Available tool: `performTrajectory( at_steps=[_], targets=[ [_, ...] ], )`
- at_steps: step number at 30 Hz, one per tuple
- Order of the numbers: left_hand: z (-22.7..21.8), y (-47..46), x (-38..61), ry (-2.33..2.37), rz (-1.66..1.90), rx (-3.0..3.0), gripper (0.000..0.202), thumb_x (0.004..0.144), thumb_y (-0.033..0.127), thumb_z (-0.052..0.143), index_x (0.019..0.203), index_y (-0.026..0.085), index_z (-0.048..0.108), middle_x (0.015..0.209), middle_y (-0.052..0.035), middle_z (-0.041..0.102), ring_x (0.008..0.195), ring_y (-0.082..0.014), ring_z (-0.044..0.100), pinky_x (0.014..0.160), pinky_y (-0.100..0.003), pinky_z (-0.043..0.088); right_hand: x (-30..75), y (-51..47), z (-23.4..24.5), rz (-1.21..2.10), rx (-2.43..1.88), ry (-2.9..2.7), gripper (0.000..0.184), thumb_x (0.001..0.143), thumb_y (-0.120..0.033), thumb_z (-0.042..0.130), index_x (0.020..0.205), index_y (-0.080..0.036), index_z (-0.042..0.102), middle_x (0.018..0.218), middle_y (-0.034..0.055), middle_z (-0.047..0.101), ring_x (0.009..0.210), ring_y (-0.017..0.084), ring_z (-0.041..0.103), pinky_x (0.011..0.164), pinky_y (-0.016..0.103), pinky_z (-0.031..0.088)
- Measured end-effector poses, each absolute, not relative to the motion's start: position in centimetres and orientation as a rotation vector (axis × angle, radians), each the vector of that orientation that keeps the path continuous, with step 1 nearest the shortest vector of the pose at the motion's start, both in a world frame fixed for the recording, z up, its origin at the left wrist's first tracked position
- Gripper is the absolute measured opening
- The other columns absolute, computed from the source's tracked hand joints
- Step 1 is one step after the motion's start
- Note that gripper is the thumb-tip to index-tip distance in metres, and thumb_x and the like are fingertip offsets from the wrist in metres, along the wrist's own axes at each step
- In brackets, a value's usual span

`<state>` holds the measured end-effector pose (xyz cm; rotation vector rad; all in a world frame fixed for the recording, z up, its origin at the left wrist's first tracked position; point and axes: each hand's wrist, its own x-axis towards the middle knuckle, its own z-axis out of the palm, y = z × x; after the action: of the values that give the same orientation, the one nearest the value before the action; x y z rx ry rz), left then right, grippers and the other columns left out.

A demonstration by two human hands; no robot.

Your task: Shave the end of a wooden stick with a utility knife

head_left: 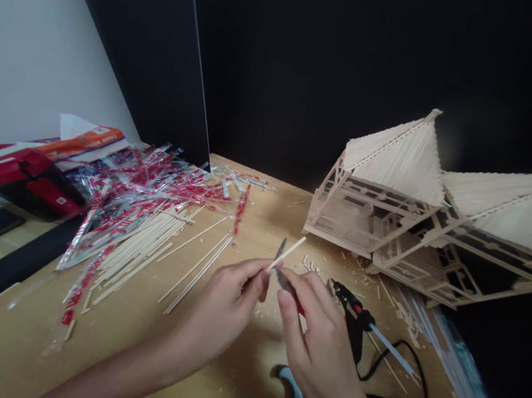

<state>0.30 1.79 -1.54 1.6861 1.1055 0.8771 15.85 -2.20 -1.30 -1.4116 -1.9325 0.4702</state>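
Note:
My left hand [232, 290] pinches a thin pale wooden stick [291, 251] that points up and to the right. My right hand [318, 331] is closed on a cutting tool [283, 279] with dark metal blades and a bit of red handle showing. The blades stand apart, one on each side of the stick close to my left fingertips. Most of the handle is hidden in my right palm. Small cut pieces of wood [307, 264] lie on the table just beyond my hands.
A wooden model building [393, 168] with pitched roofs stands at the right. Near it lies a black glue gun [353, 316] with its cord. Loose sticks [141, 249] and red-printed clear wrappers [154, 178] cover the left. A black and light-blue tool [293, 395] lies at the front.

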Motion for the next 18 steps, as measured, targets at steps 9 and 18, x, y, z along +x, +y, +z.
performTrajectory(
  at_steps=[9, 18],
  targets=[
    [-1.0, 1.5, 0.5, 0.965, 0.917, 1.529, 0.033, 0.097, 0.028, 0.043, 0.124, 0.021, 0.060, 0.115, -0.0041, 0.066, 0.100, -0.0165, 0.060, 0.091, -0.026, 0.044, 15.4, -1.9, -2.0, 0.419, -1.507, -1.950, 0.037, 0.099, -0.026, 0.033, 0.132, -0.015, 0.047, 0.100, 0.0112, 0.054, 0.091, 0.023, 0.053, 0.078, 0.039, 0.046],
    [-0.7, 1.7, 0.4, 0.791, 0.821, 1.438, 0.029, 0.092, 0.028, 0.053, 0.117, 0.019, 0.062, 0.105, -0.0035, 0.067, 0.094, -0.0162, 0.060, 0.089, -0.027, 0.045, 15.6, -2.1, -1.8, 0.453, -1.410, -1.931, 0.028, 0.097, -0.020, 0.035, 0.118, -0.015, 0.053, 0.096, 0.0098, 0.056, 0.088, 0.022, 0.054, 0.073, 0.035, 0.046]
  ],
)
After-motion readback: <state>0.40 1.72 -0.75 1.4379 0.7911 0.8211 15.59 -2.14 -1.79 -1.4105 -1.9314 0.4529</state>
